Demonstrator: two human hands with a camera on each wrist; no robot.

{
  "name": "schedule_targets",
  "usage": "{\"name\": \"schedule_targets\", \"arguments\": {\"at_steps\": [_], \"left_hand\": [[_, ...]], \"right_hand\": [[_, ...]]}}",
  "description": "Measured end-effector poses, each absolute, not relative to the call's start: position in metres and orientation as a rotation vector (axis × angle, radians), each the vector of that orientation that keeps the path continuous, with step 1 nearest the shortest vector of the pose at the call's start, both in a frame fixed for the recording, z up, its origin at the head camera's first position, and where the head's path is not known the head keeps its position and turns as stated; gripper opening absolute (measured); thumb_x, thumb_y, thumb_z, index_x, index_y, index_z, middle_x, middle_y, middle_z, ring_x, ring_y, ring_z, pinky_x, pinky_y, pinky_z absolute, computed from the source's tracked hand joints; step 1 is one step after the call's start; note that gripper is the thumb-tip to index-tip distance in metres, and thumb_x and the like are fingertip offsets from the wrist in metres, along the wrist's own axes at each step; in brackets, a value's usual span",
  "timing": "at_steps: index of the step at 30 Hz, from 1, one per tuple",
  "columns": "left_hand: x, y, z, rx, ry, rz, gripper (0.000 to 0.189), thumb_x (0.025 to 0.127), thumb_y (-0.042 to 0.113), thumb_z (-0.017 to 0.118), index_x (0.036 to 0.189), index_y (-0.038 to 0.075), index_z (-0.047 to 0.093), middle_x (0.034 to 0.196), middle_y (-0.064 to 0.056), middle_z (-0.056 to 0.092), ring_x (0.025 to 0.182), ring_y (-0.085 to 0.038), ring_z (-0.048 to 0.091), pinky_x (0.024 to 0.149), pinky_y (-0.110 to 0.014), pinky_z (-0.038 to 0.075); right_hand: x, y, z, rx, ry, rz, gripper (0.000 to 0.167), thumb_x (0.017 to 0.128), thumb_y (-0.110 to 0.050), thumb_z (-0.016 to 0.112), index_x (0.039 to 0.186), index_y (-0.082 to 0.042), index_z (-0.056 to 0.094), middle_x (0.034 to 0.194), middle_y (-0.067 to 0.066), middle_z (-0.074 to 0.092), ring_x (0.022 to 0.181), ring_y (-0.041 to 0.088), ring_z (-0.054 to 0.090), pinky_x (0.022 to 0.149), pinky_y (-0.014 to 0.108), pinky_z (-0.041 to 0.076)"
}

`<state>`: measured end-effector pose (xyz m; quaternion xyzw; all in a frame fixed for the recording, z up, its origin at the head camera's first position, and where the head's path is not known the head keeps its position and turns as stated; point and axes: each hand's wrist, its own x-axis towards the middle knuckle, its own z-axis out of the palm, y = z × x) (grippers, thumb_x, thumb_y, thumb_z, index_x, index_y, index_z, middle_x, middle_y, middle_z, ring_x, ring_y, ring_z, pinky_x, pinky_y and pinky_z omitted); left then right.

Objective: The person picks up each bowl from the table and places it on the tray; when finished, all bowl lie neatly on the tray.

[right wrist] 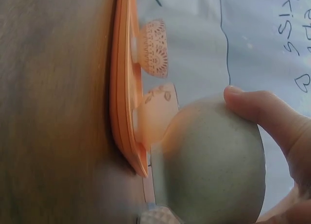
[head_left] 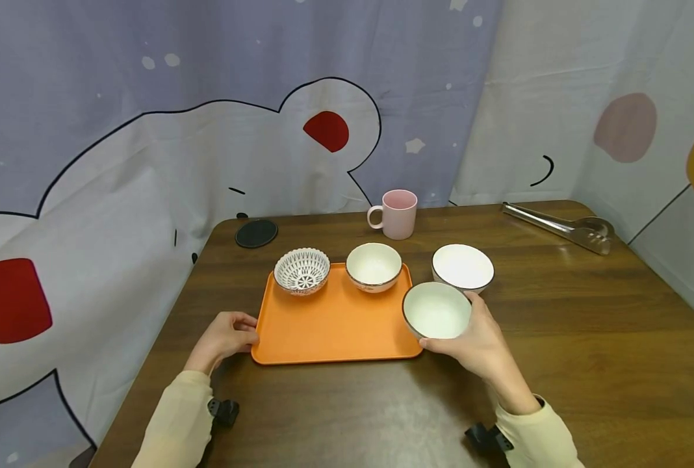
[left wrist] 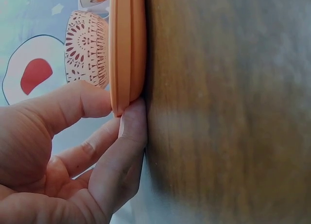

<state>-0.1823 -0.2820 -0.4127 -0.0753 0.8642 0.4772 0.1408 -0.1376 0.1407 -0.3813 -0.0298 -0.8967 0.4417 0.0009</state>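
An orange tray [head_left: 335,331] lies on the wooden table, and my left hand [head_left: 227,338] pinches its left edge. In the left wrist view the thumb [left wrist: 80,105] is at the rim's upper side and a finger [left wrist: 133,124] is beneath it. My right hand [head_left: 483,341] grips a pale green bowl [head_left: 436,313] by its rim and side, upright over the tray's right part. In the right wrist view the bowl's base is above the tray surface. A black-and-white patterned bowl [head_left: 302,271] and a cream bowl [head_left: 373,265] stand along the tray's back edge.
A white bowl [head_left: 462,263] stands on the table just behind my right hand. Farther back are a pink mug [head_left: 399,216], a round black coaster [head_left: 256,233] and metal tongs [head_left: 563,229] at the right. A printed cloth [head_left: 236,156] hangs behind the table.
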Motion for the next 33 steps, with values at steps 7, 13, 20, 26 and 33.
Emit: {"name": "schedule_targets", "arguments": {"at_steps": [7, 13, 20, 26, 33], "left_hand": [[-0.184, -0.282, -0.411, -0.227, 2.488, 1.384, 0.04, 0.08, -0.004, 0.068, 0.117, -0.014, 0.056, 0.098, -0.02, 0.061, 0.08, -0.021, 0.062, 0.076, -0.038, 0.06], [-0.183, -0.282, -0.413, -0.235, 2.485, 1.386, 0.04, 0.08, -0.004, 0.068, 0.117, -0.014, 0.056, 0.098, -0.02, 0.061, 0.08, -0.02, 0.063, 0.076, -0.038, 0.06], [-0.182, -0.283, -0.414, -0.226, 2.48, 1.395, 0.039, 0.08, -0.005, 0.068, 0.116, -0.014, 0.056, 0.097, -0.019, 0.061, 0.079, -0.02, 0.062, 0.075, -0.037, 0.06], [-0.183, -0.282, -0.413, -0.235, 2.481, 1.394, 0.039, 0.08, -0.004, 0.069, 0.116, -0.013, 0.057, 0.097, -0.019, 0.061, 0.08, -0.02, 0.062, 0.075, -0.037, 0.06], [-0.183, -0.282, -0.413, -0.236, 2.483, 1.394, 0.04, 0.079, -0.004, 0.068, 0.116, -0.014, 0.057, 0.096, -0.019, 0.061, 0.079, -0.02, 0.062, 0.075, -0.037, 0.06]], "right_hand": [[-0.14, 0.129, -0.38, -0.065, -2.827, 1.391, 0.112, 0.061, -0.038, 0.09, 0.145, 0.0, 0.027, 0.136, 0.021, 0.046, 0.119, 0.039, 0.051, 0.096, 0.05, 0.045], [-0.141, 0.12, -0.383, -0.032, -2.84, 1.378, 0.113, 0.059, -0.037, 0.091, 0.144, 0.001, 0.028, 0.136, 0.021, 0.046, 0.118, 0.038, 0.052, 0.096, 0.05, 0.046], [-0.143, 0.109, -0.386, 0.012, -2.829, 1.395, 0.111, 0.057, -0.035, 0.092, 0.142, 0.0, 0.03, 0.134, 0.02, 0.048, 0.117, 0.037, 0.053, 0.095, 0.051, 0.047], [-0.143, 0.096, -0.386, 0.037, -2.826, 1.401, 0.112, 0.056, -0.034, 0.092, 0.143, 0.002, 0.031, 0.134, 0.021, 0.048, 0.118, 0.037, 0.052, 0.097, 0.051, 0.046], [-0.145, 0.081, -0.386, 0.078, -2.823, 1.409, 0.112, 0.055, -0.034, 0.093, 0.142, 0.0, 0.032, 0.133, 0.019, 0.049, 0.116, 0.035, 0.053, 0.097, 0.051, 0.046]]}}
